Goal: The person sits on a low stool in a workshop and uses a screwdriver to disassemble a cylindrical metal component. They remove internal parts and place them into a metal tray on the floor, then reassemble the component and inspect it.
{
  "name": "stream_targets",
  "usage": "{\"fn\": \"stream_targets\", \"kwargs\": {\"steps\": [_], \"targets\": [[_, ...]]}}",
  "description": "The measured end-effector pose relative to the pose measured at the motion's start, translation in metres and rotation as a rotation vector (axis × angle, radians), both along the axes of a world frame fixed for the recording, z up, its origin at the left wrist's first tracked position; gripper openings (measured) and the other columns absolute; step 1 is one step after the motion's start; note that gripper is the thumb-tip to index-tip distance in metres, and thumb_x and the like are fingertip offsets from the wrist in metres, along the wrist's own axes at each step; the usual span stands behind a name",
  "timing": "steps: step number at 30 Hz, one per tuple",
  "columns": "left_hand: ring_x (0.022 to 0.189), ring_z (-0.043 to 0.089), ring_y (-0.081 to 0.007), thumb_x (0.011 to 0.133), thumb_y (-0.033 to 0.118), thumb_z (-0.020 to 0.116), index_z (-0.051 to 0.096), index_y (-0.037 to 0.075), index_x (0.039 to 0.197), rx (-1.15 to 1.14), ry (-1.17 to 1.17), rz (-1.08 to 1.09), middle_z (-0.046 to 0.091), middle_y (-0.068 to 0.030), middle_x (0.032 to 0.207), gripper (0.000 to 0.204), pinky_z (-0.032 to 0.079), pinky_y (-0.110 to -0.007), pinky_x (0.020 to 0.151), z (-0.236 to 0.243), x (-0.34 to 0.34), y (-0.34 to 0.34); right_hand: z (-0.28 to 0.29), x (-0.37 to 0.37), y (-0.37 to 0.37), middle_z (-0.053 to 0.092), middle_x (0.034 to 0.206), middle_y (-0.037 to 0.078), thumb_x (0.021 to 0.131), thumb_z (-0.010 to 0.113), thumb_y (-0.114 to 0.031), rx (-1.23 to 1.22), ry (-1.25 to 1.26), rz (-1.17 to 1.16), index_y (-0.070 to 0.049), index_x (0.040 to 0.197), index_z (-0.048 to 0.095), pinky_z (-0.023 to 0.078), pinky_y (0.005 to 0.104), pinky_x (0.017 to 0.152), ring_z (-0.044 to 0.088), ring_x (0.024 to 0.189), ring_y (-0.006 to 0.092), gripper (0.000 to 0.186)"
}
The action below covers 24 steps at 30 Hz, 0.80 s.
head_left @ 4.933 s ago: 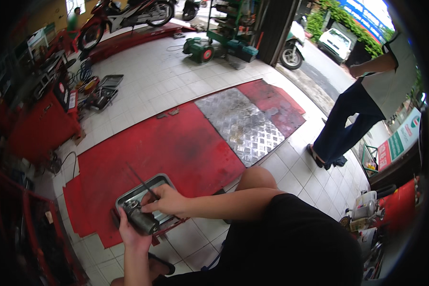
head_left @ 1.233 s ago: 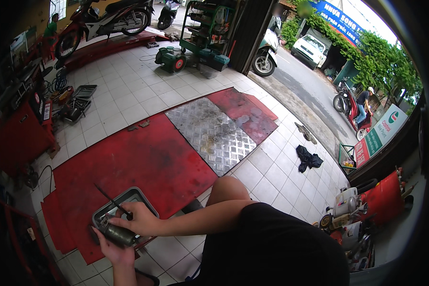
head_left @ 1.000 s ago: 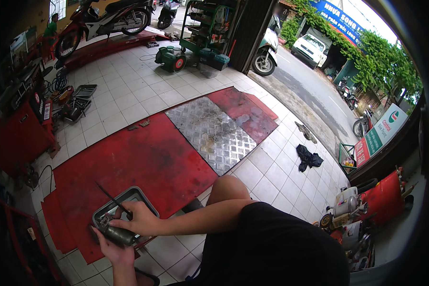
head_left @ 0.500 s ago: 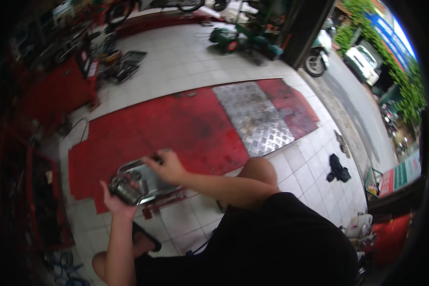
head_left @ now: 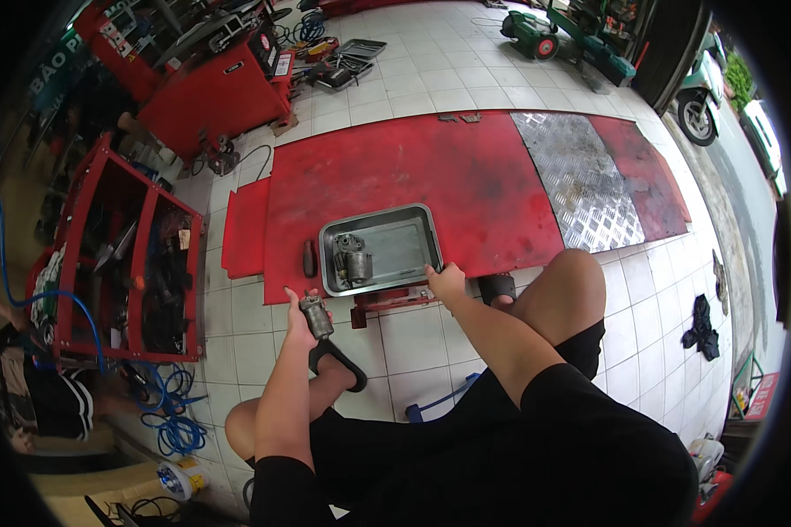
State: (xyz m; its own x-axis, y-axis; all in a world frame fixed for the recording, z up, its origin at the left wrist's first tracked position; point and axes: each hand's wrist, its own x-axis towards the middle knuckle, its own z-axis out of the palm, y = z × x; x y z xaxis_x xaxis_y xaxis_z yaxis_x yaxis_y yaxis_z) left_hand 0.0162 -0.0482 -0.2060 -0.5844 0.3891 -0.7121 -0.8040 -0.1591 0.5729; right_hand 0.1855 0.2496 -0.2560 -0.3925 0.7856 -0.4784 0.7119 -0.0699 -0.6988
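Note:
My left hand (head_left: 300,321) is closed round a grey cylindrical metal motor (head_left: 316,318), like a small starter motor, in front of the tray's near left corner. The shallow metal tray (head_left: 378,216) rests on the red lift platform (head_left: 395,158). My right hand (head_left: 448,283) grips the tray's near right corner, with the thumb and fingers at the rim. A second, similar metal motor (head_left: 358,266) and a small metal part (head_left: 350,241) lie at the left inside the tray. Beside the tray's left wall lies a dark-handled tool (head_left: 309,259), perhaps a screwdriver; no hand touches it.
A red shelf rack (head_left: 105,189) stands at the left, with a coiled blue hose (head_left: 176,430) near it. Another person's legs (head_left: 57,395) show at the left. A red cabinet (head_left: 215,97) stands beyond. Patterned metal plate (head_left: 580,176) covers the platform's right part.
My view has swung left. The right hand, raised over the tray with something dark, is now at its near right corner. My left hand, holding the motor, has drawn back from the tray.

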Motion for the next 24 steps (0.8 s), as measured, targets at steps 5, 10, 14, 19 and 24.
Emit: {"fn": "stream_targets", "kwargs": {"steps": [5,10,14,19,24], "targets": [[0.057,0.065,-0.0241,0.086,0.083,0.04,0.062,0.012,0.103,-0.26,0.172,-0.102,0.064,-0.0047,0.076,0.077,0.054,-0.04,0.052,-0.039,-0.054,0.001,-0.005,-0.009,0.002,0.07,0.102,0.027,0.083,0.07,-0.025,-0.066,0.06,0.028,0.007,0.107,0.065,0.054,0.045,0.087,0.069,0.099,0.0394,0.04],[0.057,0.066,-0.0185,0.088,0.079,0.044,0.062,0.006,0.107,-0.544,0.425,-0.501,0.065,-0.0063,0.076,0.078,0.053,-0.034,0.047,-0.03,-0.095,0.034,-0.037,0.002,0.008,0.07,0.089,0.023,0.083,0.063,-0.016,-0.228,0.194,-0.147,0.007,0.098,0.067,0.052,0.0415,0.075,0.07,0.083,0.0307,0.028],[0.054,0.063,-0.0171,0.091,0.072,0.05,0.062,0.002,0.104,-0.683,0.507,-0.674,0.064,-0.0074,0.074,0.072,0.052,-0.031,0.048,-0.022,-0.116,0.013,0.002,0.009,-0.02,0.062,0.07,0.014,0.082,0.06,-0.013,-0.379,0.283,-0.188,0.007,0.087,0.066,0.046,0.0391,0.063,0.059,0.067,0.0192,0.022],[0.055,0.062,-0.0163,0.091,0.07,0.052,0.062,0.0,0.114,-0.705,0.532,-0.818,0.063,-0.0067,0.072,0.075,0.052,-0.03,0.049,-0.012,-0.124,0.046,0.009,0.044,-0.006,0.044,0.06,0.0,0.086,0.055,-0.001,-0.356,0.378,-0.326,0.007,0.085,0.06,0.024,0.0301,0.039,0.037,0.043,0.0087,0.01],[0.055,0.063,-0.0177,0.09,0.073,0.051,0.059,0.0,0.123,-0.642,0.429,-0.685,0.064,-0.0052,0.074,0.081,0.053,-0.03,0.051,0.004,-0.112,0.034,0.027,0.068,0.002,0.061,0.067,0.015,0.08,0.059,-0.013,-0.291,0.341,-0.333,0.006,0.084,0.068,0.046,0.0392,0.064,0.058,0.064,0.0204,0.021]]}}
